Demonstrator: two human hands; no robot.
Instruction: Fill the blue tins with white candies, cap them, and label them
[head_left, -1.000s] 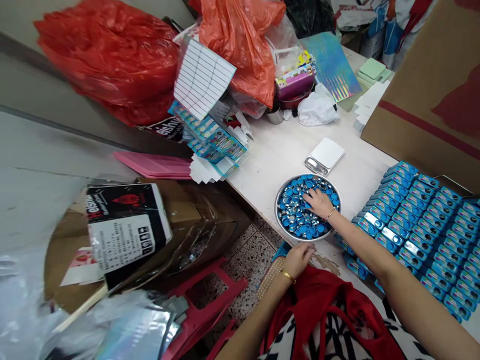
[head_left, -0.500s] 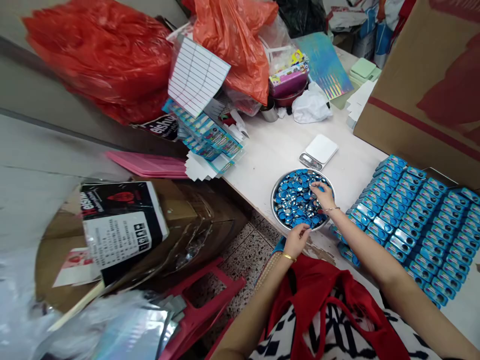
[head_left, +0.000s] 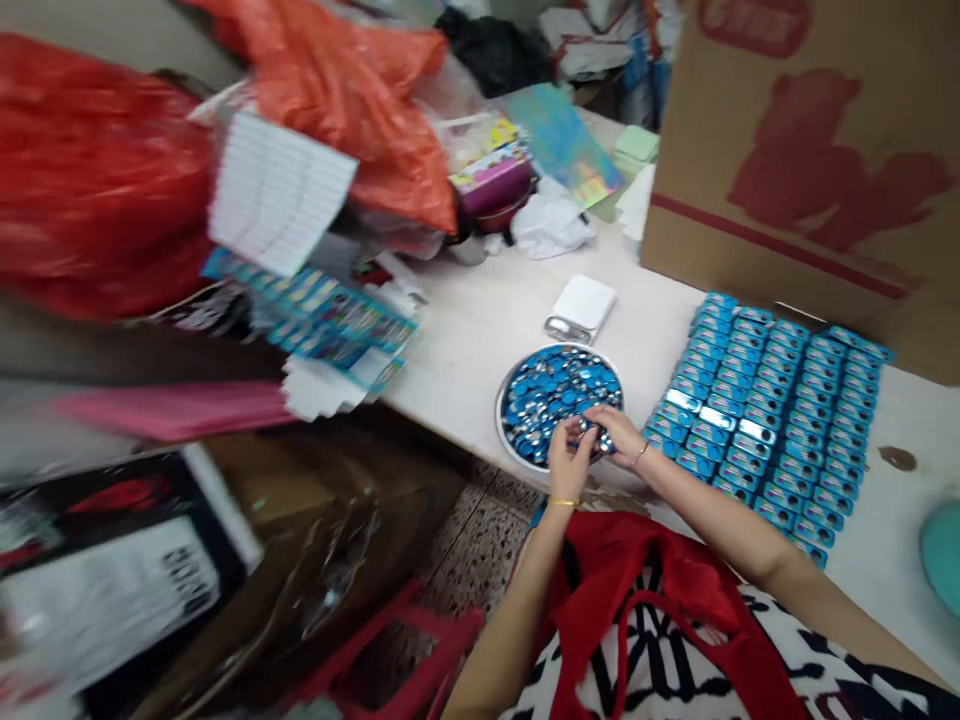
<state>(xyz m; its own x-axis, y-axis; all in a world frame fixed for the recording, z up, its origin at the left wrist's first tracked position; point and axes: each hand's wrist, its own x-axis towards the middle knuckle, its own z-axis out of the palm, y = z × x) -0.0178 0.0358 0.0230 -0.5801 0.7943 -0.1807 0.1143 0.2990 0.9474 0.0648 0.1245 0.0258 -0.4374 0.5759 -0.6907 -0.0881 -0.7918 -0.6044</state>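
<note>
A round metal bowl (head_left: 501, 425) stands on the table, heaped with small round blue and silver caps (head_left: 551, 390). My left hand (head_left: 568, 460), with a gold bangle at the wrist, is over the bowl's near rim, its fingers curled round small shiny caps. Close against it, my right hand (head_left: 616, 432) has its fingers bent over the same spot, and a few silver and blue caps show between and under the two hands. How many each hand holds is hidden by the fingers and blur. Beyond the bowl lies a white kitchen scale (head_left: 581, 308).
Rows of small blue boxes (head_left: 765, 420) fill the right, before a large cardboard carton (head_left: 780, 170). Orange bags (head_left: 352, 110), printed packets (head_left: 322, 310) and a purple box (head_left: 495, 180) crowd the back left. A pink stool (head_left: 420, 650) stands below, a turquoise object (head_left: 941, 555) far right.
My view has swung to the right. My right hand has come from over the caps to the near rim, and both hands now meet there. The scale and boxes have stayed in place.
</note>
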